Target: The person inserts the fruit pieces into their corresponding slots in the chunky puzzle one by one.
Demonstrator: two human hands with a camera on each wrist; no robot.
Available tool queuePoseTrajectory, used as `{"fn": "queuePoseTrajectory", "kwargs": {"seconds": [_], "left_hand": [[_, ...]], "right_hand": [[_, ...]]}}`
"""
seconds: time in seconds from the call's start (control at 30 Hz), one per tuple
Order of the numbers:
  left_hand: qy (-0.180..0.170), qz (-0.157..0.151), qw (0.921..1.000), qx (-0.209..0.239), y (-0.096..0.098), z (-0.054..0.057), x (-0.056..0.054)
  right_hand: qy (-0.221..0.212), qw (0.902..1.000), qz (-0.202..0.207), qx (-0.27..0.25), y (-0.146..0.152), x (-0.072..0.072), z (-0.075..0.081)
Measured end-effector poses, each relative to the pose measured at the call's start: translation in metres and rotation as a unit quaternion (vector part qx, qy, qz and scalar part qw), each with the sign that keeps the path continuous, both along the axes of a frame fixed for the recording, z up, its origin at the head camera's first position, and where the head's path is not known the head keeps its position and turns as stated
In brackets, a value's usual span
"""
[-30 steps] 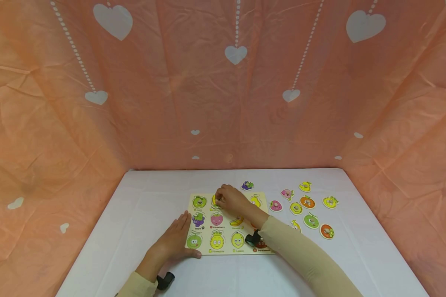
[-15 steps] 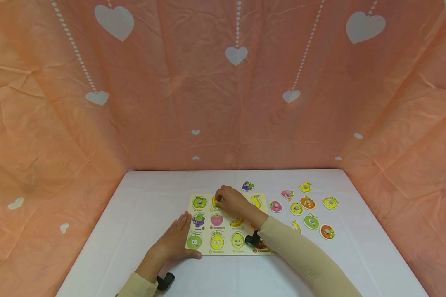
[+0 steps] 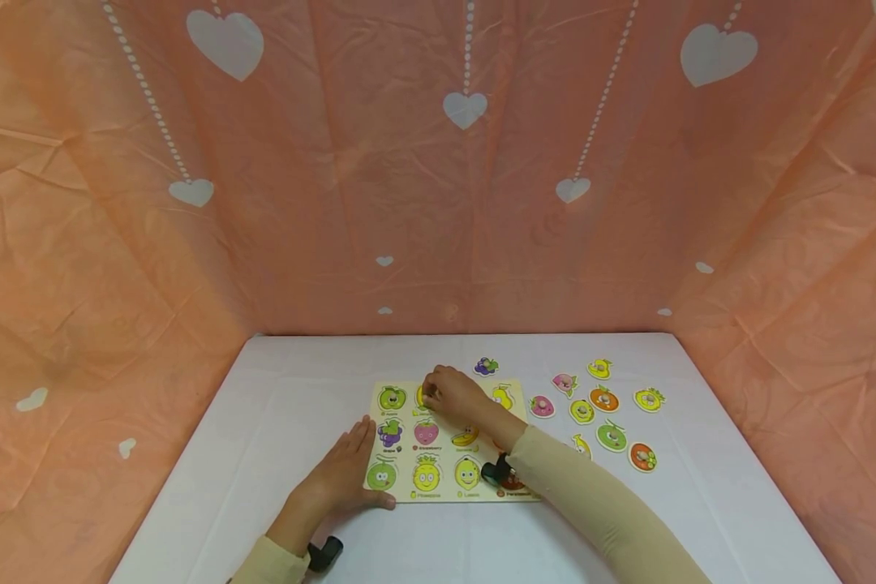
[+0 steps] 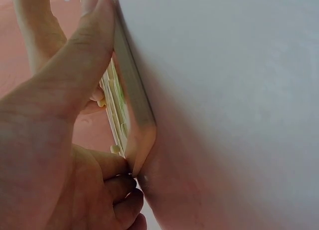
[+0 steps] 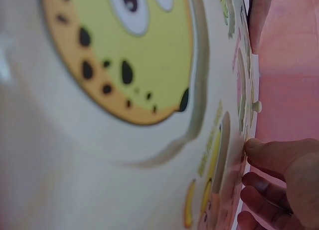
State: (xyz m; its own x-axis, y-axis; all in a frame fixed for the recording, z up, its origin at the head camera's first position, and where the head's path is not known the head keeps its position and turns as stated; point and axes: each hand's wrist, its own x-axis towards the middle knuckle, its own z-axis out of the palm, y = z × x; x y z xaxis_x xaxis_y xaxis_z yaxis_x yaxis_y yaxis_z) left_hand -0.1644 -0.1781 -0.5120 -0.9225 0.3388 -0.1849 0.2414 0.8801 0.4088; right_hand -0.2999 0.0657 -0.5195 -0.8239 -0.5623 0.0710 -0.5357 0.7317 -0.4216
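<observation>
A fruit puzzle board lies on the table in the head view. My left hand rests at its near left corner, fingers along the left side and thumb on the near edge; in the left wrist view the thumb presses the board's edge. Over the top row my right hand pinches a yellow fruit puzzle piece, mostly hidden under the fingers. To its left is a green apple piece. In the right wrist view, my right thumb is low over the board.
Several loose knobbed fruit pieces lie right of the board, among them a strawberry, an orange, a pineapple and a green melon. A grape piece lies behind it. A pink cloth with hearts hangs behind the table.
</observation>
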Motion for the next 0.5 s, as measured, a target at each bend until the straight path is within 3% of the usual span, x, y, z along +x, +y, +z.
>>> {"fn": "queuePoseTrajectory", "kwargs": {"seconds": [0.5], "left_hand": [[0.0, -0.003, 1.0, -0.004, 0.0, 0.0013, 0.001]], "right_hand": [[-0.019, 0.9997, -0.014, -0.012, 0.0038, 0.0, 0.0001]]}}
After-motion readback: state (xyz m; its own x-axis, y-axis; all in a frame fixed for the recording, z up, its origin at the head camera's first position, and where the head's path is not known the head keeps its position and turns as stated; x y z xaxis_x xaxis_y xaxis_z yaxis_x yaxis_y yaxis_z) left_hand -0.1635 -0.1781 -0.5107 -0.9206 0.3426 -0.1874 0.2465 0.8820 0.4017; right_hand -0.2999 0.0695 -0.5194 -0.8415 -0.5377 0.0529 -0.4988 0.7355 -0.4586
